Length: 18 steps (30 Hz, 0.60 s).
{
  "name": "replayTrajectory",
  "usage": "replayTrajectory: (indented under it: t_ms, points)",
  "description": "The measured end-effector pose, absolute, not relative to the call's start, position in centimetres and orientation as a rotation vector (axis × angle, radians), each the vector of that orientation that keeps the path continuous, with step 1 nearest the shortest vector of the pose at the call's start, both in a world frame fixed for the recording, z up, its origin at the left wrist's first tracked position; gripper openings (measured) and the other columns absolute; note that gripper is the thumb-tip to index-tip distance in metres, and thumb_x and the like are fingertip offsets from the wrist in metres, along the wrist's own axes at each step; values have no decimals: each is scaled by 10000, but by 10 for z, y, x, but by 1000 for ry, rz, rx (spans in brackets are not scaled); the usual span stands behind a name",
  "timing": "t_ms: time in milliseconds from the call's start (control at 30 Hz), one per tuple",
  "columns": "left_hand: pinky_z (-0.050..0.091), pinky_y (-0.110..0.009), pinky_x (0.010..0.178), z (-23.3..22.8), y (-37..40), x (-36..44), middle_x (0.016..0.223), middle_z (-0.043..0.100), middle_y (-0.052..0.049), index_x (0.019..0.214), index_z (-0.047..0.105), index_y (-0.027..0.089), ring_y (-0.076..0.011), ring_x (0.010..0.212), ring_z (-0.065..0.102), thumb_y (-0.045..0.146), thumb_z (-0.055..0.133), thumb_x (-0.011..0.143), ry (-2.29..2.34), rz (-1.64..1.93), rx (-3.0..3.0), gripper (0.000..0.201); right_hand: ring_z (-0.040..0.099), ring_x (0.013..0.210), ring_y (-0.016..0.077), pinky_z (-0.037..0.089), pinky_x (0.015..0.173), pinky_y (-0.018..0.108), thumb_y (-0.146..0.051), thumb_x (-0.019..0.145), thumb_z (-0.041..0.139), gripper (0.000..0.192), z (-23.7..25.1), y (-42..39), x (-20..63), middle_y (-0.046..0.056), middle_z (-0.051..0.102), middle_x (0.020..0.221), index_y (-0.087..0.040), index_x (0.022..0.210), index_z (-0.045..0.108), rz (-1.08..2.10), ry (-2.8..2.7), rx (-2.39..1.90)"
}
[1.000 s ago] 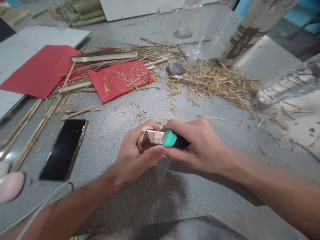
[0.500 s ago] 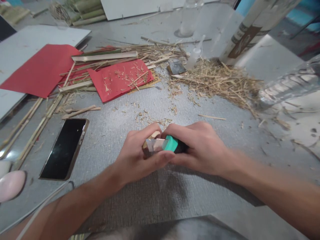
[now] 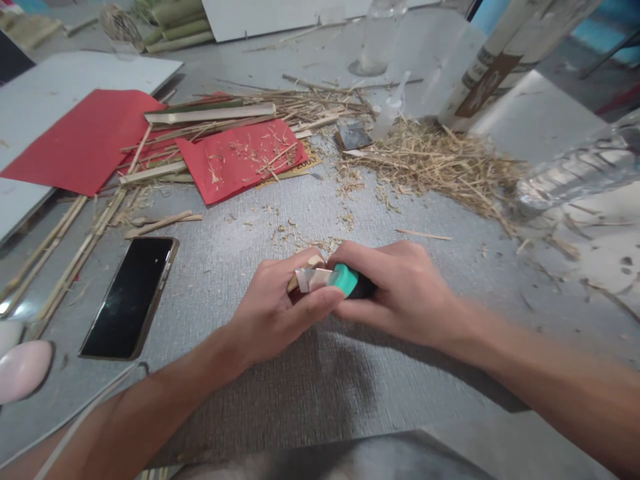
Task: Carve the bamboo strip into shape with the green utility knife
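— Above the grey tabletop [image 3: 240, 413], how were the right hand [image 3: 407, 281] and the left hand [image 3: 273, 303]?
— Close together. The right fingers [image 3: 360, 256] were wrapped around a green-and-black utility knife [image 3: 346, 280]; the left fingers [image 3: 296, 261] curled around a small wooden piece [image 3: 315, 261], just beside the blade [image 3: 303, 280].

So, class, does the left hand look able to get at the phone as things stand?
Probably, though the left hand is busy holding a tan piece by the cutter blade; the phone lies left of it with nothing visible between.
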<state>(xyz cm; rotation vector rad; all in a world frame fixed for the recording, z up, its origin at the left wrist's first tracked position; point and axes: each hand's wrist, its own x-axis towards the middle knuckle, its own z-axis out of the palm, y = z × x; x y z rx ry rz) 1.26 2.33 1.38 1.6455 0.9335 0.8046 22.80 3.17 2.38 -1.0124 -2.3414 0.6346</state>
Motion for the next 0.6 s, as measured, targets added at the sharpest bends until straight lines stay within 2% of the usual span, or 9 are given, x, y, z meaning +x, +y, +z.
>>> replayTrajectory:
  t_ms: [133, 400, 600]
  points:
    - [313, -273, 537, 15, 23, 15, 654, 422, 43, 686, 481, 218, -121, 601, 384, 462, 666, 956, 1026, 757, 1579, 409, 416, 484, 112, 291, 546, 278, -516, 1055, 588, 286, 24, 34, 229, -71, 564, 608, -238, 1020, 640, 622, -2364, -1038]
    - [321, -293, 589, 20, 16, 24, 649, 377, 41, 640, 422, 216, -126, 615, 355, 408, 599, 984, 1066, 849, 1598, 431, 399, 474, 114, 286, 521, 266, -522, 1074, 553, 285, 26, 29, 228, -78, 539, 594, -249, 1006, 607, 497, -2374, -1107]
    - [299, -287, 533, 20, 11, 27, 605, 338, 53, 625, 383, 229, -119, 566, 301, 422, 592, 991, 1178, 878, 1530, 464, 444, 467, 108, 264, 505, 263, -498, 1068, 563, 282, 26, 21, 219, -89, 562, 586, -250, 934, 570, 468, -2313, -1258]
